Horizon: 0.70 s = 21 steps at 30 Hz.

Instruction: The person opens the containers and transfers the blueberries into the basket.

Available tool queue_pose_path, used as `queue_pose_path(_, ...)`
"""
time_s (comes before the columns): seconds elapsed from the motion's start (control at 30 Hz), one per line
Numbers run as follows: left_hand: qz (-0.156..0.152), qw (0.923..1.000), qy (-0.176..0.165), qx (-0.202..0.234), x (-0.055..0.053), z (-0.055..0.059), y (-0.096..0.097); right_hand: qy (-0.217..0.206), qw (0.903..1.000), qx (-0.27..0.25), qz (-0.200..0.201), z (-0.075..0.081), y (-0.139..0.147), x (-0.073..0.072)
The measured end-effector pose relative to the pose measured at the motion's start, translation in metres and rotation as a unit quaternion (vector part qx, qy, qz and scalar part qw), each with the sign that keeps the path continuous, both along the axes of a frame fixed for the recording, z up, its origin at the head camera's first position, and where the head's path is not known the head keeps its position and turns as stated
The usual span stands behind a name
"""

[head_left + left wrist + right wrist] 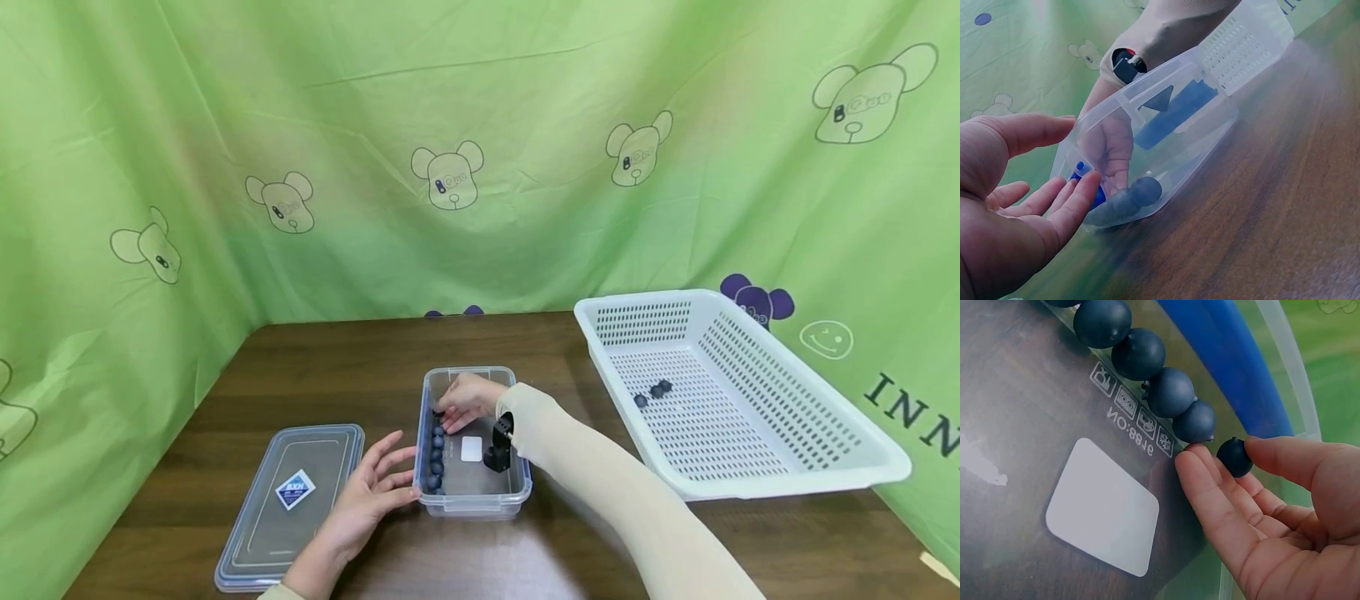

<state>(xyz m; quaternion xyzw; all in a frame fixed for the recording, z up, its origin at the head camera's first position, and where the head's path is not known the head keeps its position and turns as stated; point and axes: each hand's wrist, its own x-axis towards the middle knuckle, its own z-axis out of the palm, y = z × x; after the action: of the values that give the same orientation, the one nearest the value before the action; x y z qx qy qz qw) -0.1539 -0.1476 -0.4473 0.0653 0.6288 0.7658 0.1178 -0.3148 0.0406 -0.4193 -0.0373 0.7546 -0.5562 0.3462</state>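
At near left, a blue-rimmed lid [258,537] is laid on a brown table [360,354]; the left hand [367,496], fingers loosely spread and gripping nothing, is held at the near-left corner of a clear container [472,503]. Inside, one dark blue berry [1235,457] is pinched by thumb and fingers of the right hand [471,398], at the far end of a berry row [1170,392] along the left wall. Beyond, at right, three more berries [657,391] are held in a white slotted basket [795,483] before a green curtain [525,92].
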Motion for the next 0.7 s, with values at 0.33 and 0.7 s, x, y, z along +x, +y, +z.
queue_pose_path(0.33,0.006,1.0000,0.004,0.002,-0.001,-0.001,-0.001,0.021,0.9990,-0.039,0.005,0.020,0.010,-0.005)
queue_pose_path(0.7,0.006,1.0000,-0.002,0.003,0.000,-0.002,0.000,0.046,0.9965,-0.066,0.021,0.057,0.041,-0.009)
